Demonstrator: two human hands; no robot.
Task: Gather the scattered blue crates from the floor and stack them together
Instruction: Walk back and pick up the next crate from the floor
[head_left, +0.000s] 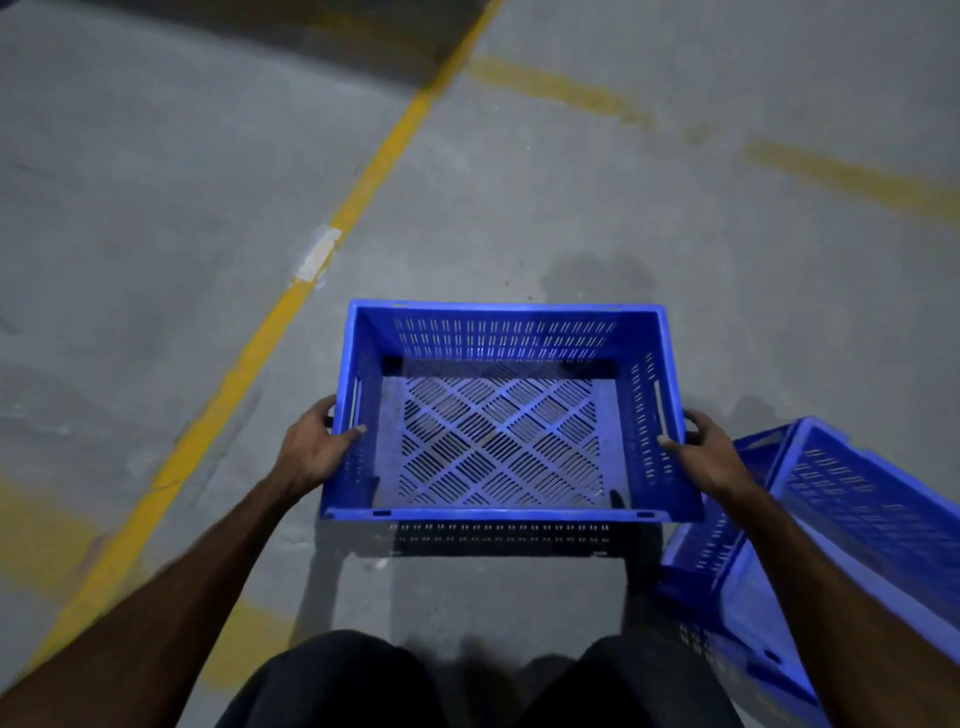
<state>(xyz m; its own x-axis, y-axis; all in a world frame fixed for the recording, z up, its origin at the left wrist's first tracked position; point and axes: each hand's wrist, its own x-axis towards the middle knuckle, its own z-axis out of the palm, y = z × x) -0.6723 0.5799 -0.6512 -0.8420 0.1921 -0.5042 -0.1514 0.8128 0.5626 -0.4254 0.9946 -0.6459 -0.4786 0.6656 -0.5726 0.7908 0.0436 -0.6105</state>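
The person held a blue crate (501, 415) out in front, above the grey floor (156, 208). The left hand (311, 449) and right hand (701, 452) gripped its side rims, fingers curled over the edges. A second blue crate (841, 545) lay tilted to the right, near a yellow floor line (249, 353).

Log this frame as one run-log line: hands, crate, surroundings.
left hand: grips left rim | right hand: grips right rim | held blue crate: empty, upright | second blue crate: tilted, at right | floor: yellow lines
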